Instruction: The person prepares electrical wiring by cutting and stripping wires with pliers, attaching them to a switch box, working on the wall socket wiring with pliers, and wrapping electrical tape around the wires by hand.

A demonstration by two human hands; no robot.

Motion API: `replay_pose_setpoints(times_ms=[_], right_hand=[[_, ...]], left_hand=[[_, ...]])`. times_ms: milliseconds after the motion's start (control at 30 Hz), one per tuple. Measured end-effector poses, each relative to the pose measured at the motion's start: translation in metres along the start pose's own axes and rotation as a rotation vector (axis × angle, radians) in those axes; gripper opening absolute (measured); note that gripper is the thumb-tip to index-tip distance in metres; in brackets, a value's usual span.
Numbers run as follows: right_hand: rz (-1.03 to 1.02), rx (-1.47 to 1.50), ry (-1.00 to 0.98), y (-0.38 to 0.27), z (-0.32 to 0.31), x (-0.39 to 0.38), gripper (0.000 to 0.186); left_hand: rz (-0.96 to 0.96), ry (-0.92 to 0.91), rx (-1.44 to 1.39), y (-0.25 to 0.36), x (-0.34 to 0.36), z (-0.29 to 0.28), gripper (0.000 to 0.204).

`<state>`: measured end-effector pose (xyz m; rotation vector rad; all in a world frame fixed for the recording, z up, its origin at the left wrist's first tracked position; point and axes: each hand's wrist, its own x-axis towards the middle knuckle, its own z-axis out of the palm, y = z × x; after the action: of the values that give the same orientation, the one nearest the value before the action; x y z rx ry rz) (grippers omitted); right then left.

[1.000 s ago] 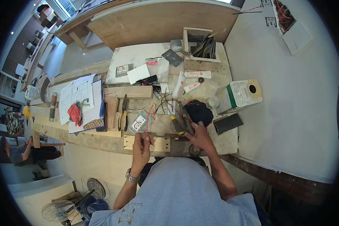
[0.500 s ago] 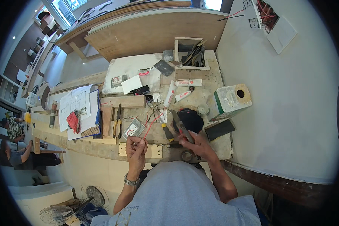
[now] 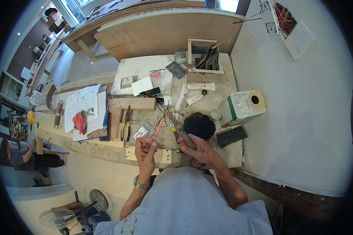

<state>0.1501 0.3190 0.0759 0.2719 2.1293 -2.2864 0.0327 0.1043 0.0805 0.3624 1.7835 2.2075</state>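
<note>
My left hand (image 3: 146,152) pinches the near end of a red wire (image 3: 159,129), which runs up and away over the table. In my right hand (image 3: 202,152) is a grey utility knife (image 3: 184,134), its far end close to the wire's far end; whether they touch I cannot tell. A socket outlet (image 3: 143,132) in a clear box lies just beyond my left hand. Partly behind the knife is a yellow-and-black screwdriver (image 3: 175,135). A dark round cloth-like item (image 3: 200,125) rests beyond my right hand.
Yellow-handled pliers (image 3: 125,124) lie left of the outlet. White tubes (image 3: 181,97) and a wooden box of dark sheets (image 3: 206,71) are farther back. A stained metal can (image 3: 243,107) and a black sanding block (image 3: 232,135) stand right. Papers (image 3: 82,107) lie left; two people are far left.
The knife has moved left and its far end is now near the red wire's far end. My left hand still holds the wire. The view has shifted slightly.
</note>
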Motion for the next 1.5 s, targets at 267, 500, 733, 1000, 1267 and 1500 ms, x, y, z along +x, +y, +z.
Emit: replay_pose_setpoints(times_ms=[267, 500, 733, 1000, 1267, 1500], right_hand=[[-0.046, -0.349, 0.034, -0.001, 0.005, 0.008, 0.041], [-0.145, -0.574, -0.009, 0.018, 0.010, 0.008, 0.051], [-0.272, -0.534, -0.035, -0.002, 0.004, 0.010, 0.028], [-0.239, -0.588, -0.076, -0.009, 0.004, 0.003, 0.034], [-0.047, -0.528, -0.148, -0.011, 0.012, 0.003, 0.064], [-0.025, -0.545, -0.200, 0.009, 0.014, 0.000, 0.074]], left_hand=[[0.056, 0.004, 0.165, -0.003, -0.007, -0.012, 0.014], [-0.461, -0.180, -0.166, 0.023, 0.030, -0.016, 0.022], [-0.614, -0.363, -0.329, 0.025, 0.035, -0.036, 0.024], [-0.483, -0.534, 0.137, 0.041, 0.034, -0.024, 0.030], [-0.290, -0.404, 0.113, 0.022, 0.021, -0.025, 0.036], [-0.269, -0.325, 0.179, 0.023, 0.021, -0.036, 0.034]])
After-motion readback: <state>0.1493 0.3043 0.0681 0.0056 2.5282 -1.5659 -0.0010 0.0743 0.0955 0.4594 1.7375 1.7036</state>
